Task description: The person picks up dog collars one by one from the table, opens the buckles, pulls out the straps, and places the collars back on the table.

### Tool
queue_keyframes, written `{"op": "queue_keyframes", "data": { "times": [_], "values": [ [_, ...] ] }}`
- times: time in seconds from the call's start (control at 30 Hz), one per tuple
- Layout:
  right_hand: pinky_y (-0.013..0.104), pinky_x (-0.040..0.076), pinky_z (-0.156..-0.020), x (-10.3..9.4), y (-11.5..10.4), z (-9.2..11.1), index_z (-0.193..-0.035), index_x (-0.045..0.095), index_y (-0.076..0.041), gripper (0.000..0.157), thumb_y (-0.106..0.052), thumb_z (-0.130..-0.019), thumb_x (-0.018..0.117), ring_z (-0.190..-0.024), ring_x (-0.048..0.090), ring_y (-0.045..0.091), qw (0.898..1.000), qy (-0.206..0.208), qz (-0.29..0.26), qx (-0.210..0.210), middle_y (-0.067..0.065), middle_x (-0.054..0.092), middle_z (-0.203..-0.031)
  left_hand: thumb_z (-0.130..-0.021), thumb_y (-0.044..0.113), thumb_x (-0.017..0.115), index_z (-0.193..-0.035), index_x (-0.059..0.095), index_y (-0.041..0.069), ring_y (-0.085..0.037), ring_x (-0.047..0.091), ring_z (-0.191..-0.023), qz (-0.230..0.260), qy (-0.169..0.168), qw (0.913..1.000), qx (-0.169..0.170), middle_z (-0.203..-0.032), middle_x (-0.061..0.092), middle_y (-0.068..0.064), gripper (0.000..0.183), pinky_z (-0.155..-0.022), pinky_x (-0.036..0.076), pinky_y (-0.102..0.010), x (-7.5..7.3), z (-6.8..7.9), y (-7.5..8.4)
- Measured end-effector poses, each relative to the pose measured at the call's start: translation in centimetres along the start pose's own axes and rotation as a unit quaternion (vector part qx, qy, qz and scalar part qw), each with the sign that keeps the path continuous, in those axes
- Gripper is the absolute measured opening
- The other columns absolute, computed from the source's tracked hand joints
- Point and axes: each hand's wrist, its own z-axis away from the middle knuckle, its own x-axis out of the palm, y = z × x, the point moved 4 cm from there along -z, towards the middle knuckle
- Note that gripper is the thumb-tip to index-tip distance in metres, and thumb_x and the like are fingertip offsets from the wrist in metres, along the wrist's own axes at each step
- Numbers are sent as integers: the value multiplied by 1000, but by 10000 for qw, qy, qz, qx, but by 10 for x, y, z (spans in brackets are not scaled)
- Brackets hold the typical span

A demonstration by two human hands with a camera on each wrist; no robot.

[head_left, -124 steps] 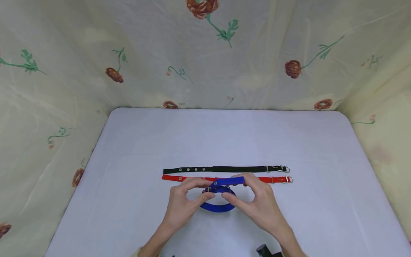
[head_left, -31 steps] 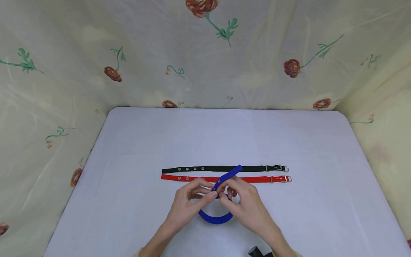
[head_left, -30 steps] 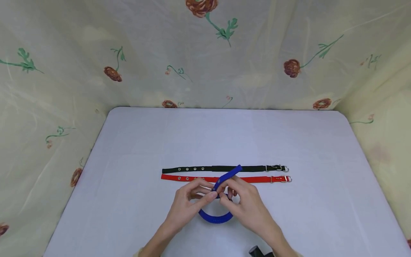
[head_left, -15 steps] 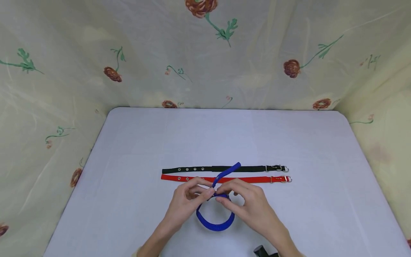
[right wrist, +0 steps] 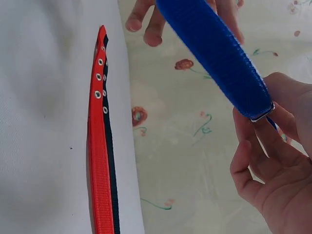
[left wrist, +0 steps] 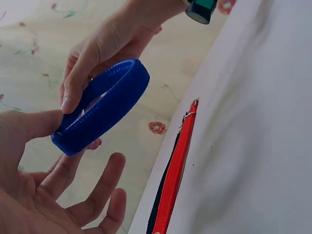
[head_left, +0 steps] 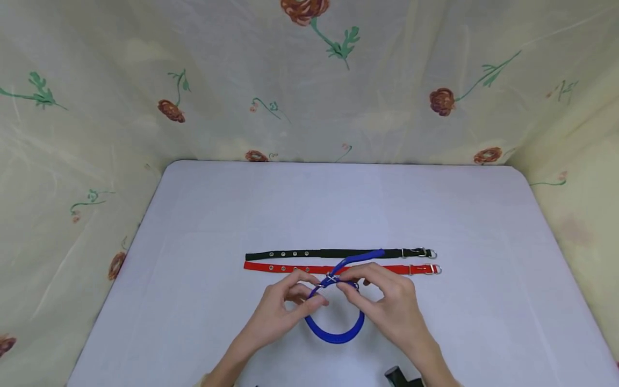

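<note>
A blue collar (head_left: 337, 338) is bent into a ring between my hands, raised above the table. Its tail (head_left: 360, 257) passes through the metal buckle (head_left: 331, 278) and sticks out to the upper right. My left hand (head_left: 280, 312) pinches the ring's left side near the buckle, with the remaining fingers spread, as the left wrist view shows. Thumb and index finger of my right hand (head_left: 394, 298) pinch the strap just right of the buckle. In the right wrist view, a metal loop (right wrist: 263, 113) sits at the end of the padded band.
Behind the hands, a red collar (head_left: 401, 270) and a black collar (head_left: 348, 253) lie straight and parallel on the white table (head_left: 242, 209), eyelets to the left and buckles to the right. A black device (head_left: 397, 377) is at my right wrist. Flowered curtains (head_left: 377, 107) hang around the table.
The blue tail, upright about a second ago, now leans further right through the buckle. The ring has shifted slightly right and the buckle shows. The red and black collars stay put.
</note>
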Motion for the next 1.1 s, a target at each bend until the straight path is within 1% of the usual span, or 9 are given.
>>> {"op": "queue_keyframes", "data": {
  "times": [0.1,0.17,0.23,0.4,0.57,0.67,0.83,0.97,1.1],
  "values": [
    [12,58,-73,0,1,0,-104,81,-20,29,-9,-81,94,-87,78,11,10000,13,6,9,-5,83,-100,-105,32,71,-119,67,20,-24,79,-99,269,-114,9995,-79,-104,85,-1,19,-94,55,-32,1,1,0],
    [12,58,-74,0,0,0,-104,81,-21,29,-9,-81,94,-88,79,11,10000,3,-52,14,-6,84,-100,-107,32,69,-118,67,19,-28,80,-103,424,-157,9989,-98,-105,85,-2,18,-96,57,-32,1,0,0],
    [12,58,-76,0,-1,0,-103,81,-21,31,-7,-80,95,-88,79,11,10000,11,-91,-10,-6,84,-100,-108,33,67,-121,68,18,-25,80,-102,528,-171,9984,-95,-105,84,-4,21,-97,58,-32,2,0,1],
    [11,58,-79,-1,-5,0,-103,82,-21,35,-2,-77,95,-88,80,13,9997,71,-129,-174,-6,83,-99,-108,35,66,-123,70,14,-13,77,-89,598,-60,9980,-185,-102,83,-11,26,-91,61,-35,4,-2,4],
    [11,59,-82,0,-8,0,-103,82,-22,35,-3,-77,95,-91,80,13,9994,-35,-257,-242,-7,83,-101,-107,35,68,-122,75,14,-17,77,-86,338,112,9992,-197,-99,83,-10,27,-90,59,-32,3,0,7],
    [10,58,-82,1,-9,1,-103,82,-22,36,-2,-77,95,-91,80,14,9995,-12,-172,-261,-6,83,-101,-107,34,68,-123,76,15,-17,77,-87,164,184,9995,-179,-97,83,-7,27,-90,58,-29,2,2,8],
    [11,57,-77,-3,-6,1,-104,82,-19,34,-3,-77,95,-87,79,13,9997,200,90,-85,-6,84,-99,-107,35,68,-124,77,16,-13,75,-88,6,314,9993,-224,-93,83,-5,27,-88,57,-28,-2,2,7],
    [10,54,-77,-10,-1,1,-105,82,-17,31,-6,-80,95,-83,73,11,9987,436,210,148,-5,83,-98,-107,36,69,-124,78,19,-14,74,-88,51,394,9989,-263,-90,82,-4,26,-89,56,-32,-5,3,7],
    [9,53,-79,-15,2,1,-105,82,-15,30,-6,-80,95,-84,72,11,9978,555,257,262,-3,83,-99,-107,35,68,-126,77,20,-16,74,-89,156,278,9992,-260,-92,83,-5,25,-90,54,-35,-6,4,7]
  ]
}}
